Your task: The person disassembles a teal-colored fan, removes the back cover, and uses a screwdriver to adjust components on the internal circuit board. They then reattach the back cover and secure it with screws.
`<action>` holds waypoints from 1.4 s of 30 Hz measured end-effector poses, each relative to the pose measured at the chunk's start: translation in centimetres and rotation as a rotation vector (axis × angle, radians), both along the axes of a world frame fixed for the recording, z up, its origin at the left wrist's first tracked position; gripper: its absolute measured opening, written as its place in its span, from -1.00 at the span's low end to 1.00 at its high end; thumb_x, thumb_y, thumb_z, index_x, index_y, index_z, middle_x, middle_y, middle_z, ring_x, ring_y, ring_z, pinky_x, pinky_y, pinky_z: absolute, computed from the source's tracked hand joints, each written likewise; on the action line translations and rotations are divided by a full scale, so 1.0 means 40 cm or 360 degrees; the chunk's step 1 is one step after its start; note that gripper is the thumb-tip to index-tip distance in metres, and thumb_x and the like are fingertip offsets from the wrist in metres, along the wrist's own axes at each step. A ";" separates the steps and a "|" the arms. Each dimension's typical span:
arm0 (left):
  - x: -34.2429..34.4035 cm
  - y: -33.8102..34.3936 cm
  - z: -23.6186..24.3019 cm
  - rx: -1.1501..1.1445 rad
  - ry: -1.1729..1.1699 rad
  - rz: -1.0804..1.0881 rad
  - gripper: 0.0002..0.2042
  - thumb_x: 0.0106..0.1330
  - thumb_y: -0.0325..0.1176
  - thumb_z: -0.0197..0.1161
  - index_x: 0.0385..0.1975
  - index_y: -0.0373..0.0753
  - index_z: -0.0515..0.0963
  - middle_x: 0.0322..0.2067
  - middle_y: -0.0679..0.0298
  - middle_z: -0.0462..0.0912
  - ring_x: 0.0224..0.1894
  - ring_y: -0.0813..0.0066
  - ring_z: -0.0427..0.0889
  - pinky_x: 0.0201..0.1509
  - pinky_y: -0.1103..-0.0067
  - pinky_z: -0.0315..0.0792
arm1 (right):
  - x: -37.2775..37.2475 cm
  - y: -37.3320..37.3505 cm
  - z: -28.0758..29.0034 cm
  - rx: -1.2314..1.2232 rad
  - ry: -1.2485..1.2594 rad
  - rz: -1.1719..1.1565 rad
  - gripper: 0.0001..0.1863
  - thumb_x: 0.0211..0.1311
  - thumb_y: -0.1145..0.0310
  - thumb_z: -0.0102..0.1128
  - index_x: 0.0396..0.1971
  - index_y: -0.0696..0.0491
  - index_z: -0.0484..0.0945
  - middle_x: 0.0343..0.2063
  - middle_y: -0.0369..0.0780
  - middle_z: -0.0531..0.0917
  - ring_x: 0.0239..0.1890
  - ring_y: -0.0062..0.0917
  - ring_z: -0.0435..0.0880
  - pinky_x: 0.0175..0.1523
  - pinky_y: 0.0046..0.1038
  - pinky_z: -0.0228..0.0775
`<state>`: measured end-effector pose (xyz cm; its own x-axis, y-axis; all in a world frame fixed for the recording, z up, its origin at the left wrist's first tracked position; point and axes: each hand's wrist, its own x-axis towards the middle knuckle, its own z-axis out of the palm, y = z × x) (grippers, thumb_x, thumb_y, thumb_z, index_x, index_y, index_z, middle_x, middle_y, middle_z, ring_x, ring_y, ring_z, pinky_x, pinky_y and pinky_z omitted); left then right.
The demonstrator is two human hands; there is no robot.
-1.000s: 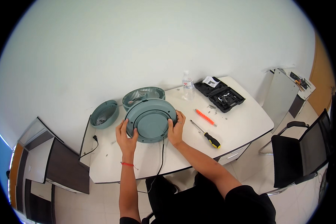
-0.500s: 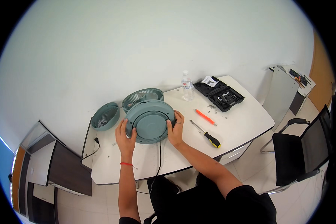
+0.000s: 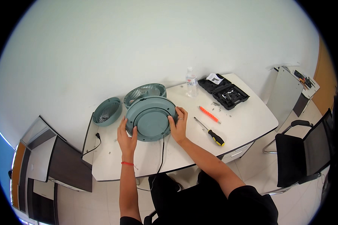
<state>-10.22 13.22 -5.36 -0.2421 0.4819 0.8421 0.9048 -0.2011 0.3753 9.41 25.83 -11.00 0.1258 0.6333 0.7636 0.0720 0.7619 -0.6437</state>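
Observation:
Between my hands is a round grey-green fan base [image 3: 153, 124], a wide disc with a raised ring, a flat centre and small holes near its rim. My left hand [image 3: 127, 137] grips its left edge, thumb on the face. My right hand [image 3: 179, 125], with a ring on one finger, grips the right edge the same way. The fingertips behind the disc are hidden. A black cord [image 3: 162, 153] runs from the lower rim down over the table's front edge. Just behind stands a green fan housing [image 3: 144, 90], partly covered by the base. A green fan grille [image 3: 108, 111] lies to the left.
On the white table [image 3: 248, 125], right of my hands, lie a yellow-black screwdriver [image 3: 215, 138], an orange rod-like tool [image 3: 209, 114], small loose pieces and an open black tool case [image 3: 229, 95]. A clear bottle [image 3: 192, 84] stands near the wall. A black chair [image 3: 294, 153] is at the right.
Both hands keep their hold on the fan base, which sits slightly higher in the picture. The whole view has shifted a little; the other things on the table lie as before.

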 end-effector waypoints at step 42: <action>0.001 0.135 -0.037 0.0396 -0.0735 0.0294 -0.61 0.57 -0.23 -0.08 -0.29 -0.42 0.59 -0.46 0.10 0.64 -0.43 0.34 0.53 -0.26 0.49 0.44 | -0.045 0.058 0.024 -0.0373 0.0255 -0.0254 -0.60 0.53 0.16 -0.21 -0.24 0.15 0.54 -0.57 -0.09 0.56 -0.50 -0.24 0.54 -0.32 -0.29 0.36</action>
<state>-10.17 18.64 -6.84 -0.6748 0.1970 0.7112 0.6859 -0.1880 0.7029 7.63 28.17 -10.03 0.3448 0.7519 0.5619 0.0622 0.5790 -0.8129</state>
